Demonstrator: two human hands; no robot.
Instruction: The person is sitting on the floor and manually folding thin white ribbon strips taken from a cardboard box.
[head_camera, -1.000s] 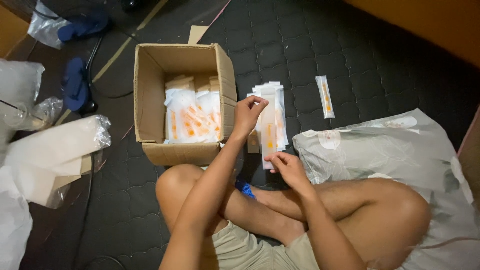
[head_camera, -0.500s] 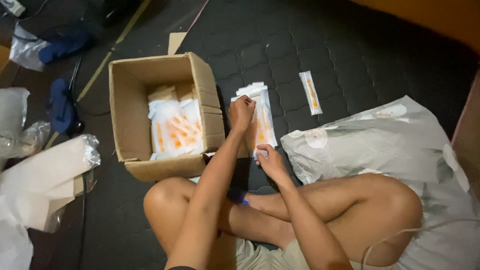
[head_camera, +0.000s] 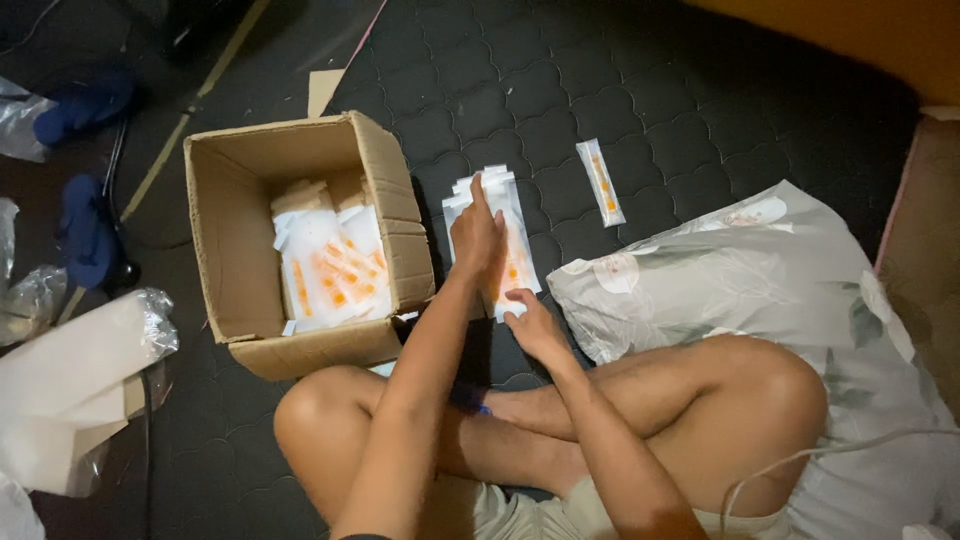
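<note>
My left hand (head_camera: 478, 235) and right hand (head_camera: 530, 325) press flat, unclenched, on the packets (head_camera: 500, 200): light, slippery; best pinched by edges.

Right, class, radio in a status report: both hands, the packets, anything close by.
Left hand and right hand flat on stack of clear orange-printed sachets. Open brown cardboard box alongside. Nothing in the way.
</note>
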